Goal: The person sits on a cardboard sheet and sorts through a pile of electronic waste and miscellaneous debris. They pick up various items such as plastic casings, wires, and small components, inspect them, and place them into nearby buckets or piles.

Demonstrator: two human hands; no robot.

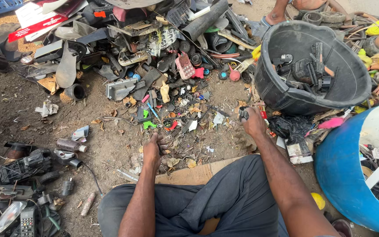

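Observation:
I sit on dirt ground before a spread of plastic and electronic scrap (154,57). My right hand (253,123) is raised a little and closed on a small dark plastic piece (243,114), just below the black tub (286,94). My left hand (153,147) rests low on the ground among small bits, fingers curled down; whether it holds anything is hidden. A green plastic piece (149,125) lies just beyond it.
The black tub holds dark plastic parts. A blue drum (343,171) stands at the right. A black toy car (20,169) and remotes lie at the left. Cardboard (194,173) lies under my knees. Another person's foot (277,15) shows at the top.

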